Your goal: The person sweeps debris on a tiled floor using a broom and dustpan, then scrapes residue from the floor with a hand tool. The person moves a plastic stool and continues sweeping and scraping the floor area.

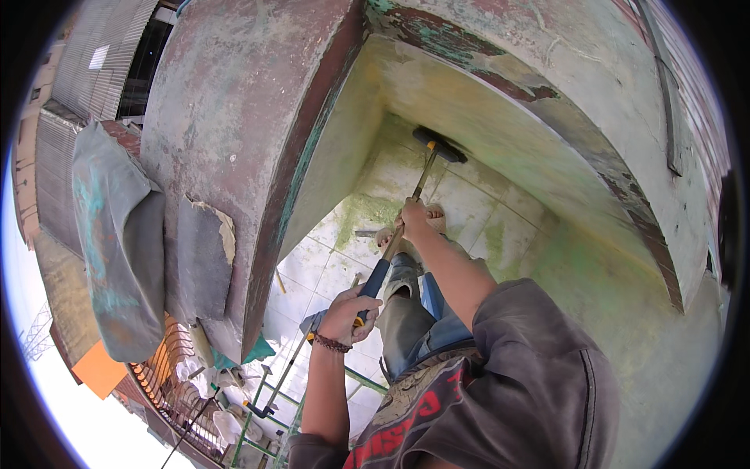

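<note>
Where the weathered parapet wall (pixel 226 117) turns its corner at the far side, it closes off a recess with a pale tiled floor (pixel 462 205), its tiles blotched with green. A stiff grey sheet (pixel 117 242) hangs over the wall on the left, its weight probably enough to keep it there. To the near left, beyond the left forearm, part of a green metal frame (pixel 367 381) shows. Slanting from near left to far right is the long-handled tool (pixel 378 278) — its length presumably lets the person reach the floor's edge without stooping. The left hand (pixel 348 314) wraps the blue, thicker near end, fingers curled round it; the right hand (pixel 412 216) closes round the shaft farther along. Set well apart like this, the hands likely share the work — one driving, one steering. At the far end, the dark, flat head (pixel 440 145) lies at the wall's foot; whether it touches the wall, I cannot tell. A dark beaded bracelet (pixel 332 344) circles the left wrist.
</note>
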### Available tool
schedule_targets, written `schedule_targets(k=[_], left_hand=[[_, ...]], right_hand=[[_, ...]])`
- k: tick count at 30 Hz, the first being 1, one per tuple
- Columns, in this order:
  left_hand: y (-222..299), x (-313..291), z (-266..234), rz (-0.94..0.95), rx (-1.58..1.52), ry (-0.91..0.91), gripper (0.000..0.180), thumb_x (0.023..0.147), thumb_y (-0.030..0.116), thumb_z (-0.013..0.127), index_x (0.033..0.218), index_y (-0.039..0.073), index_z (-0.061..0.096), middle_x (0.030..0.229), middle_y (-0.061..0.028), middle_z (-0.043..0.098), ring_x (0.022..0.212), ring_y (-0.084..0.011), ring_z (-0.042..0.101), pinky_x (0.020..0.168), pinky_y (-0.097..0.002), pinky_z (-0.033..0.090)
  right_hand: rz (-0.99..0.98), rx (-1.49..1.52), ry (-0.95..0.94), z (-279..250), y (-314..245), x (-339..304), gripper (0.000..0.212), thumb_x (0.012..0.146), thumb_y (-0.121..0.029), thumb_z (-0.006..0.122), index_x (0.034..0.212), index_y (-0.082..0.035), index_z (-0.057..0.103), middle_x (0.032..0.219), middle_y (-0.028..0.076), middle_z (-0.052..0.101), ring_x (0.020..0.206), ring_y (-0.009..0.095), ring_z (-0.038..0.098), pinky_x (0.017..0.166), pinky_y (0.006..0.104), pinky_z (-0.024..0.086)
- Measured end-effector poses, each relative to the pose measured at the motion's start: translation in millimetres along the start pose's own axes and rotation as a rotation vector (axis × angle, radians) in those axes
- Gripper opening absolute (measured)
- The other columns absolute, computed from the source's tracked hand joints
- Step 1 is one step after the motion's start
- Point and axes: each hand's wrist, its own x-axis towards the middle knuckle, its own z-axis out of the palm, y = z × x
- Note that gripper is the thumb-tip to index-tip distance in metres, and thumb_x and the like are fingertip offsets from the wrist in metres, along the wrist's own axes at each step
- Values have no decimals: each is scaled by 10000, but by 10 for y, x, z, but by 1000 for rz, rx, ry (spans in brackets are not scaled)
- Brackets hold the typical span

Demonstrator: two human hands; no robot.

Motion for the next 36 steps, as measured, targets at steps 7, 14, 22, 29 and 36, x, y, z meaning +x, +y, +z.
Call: schedule_targets(k=[7,14,22,29,36], left_hand=[[-939,-156,-105,-7,14,145,317,819,15,590,1129,34,530,593,-5,496,342,-73,396,304,-224,278],[-558,63,-468,-32,88,72,468,798,-5,573,1260,9,501,557,10,464,338,-62,363,305,-213,232],[-1225,-72,-647,168,298,133,543,777,-2,586,1309,17,477,631,14,482,414,-55,394,356,-207,257],[-521,300,-419,72,298,74,412,786,4,568,1195,16,517,611,26,466,405,-42,385,350,-218,261],[-1028,-312,-478,20,450,131,507,789,76,617,1282,23,513,823,-5,539,711,-90,508,629,-248,424]], right_hand=[[-159,-601,75,-88,652,-461,138,954,-254,511,944,-124,464,594,50,462,476,177,539,378,319,418],[-198,-306,-34,-45,609,212,147,967,-243,446,1052,-124,455,557,67,468,370,182,466,303,346,368],[-181,-678,16,-177,993,-419,216,967,-232,429,1132,-94,451,620,81,530,365,200,492,295,346,380],[-100,-307,-72,21,442,406,181,961,-267,445,962,-90,484,563,62,487,329,196,449,288,356,357],[-275,-797,35,-248,1128,-292,135,954,-213,462,984,-89,505,575,81,533,358,215,508,320,369,402]])
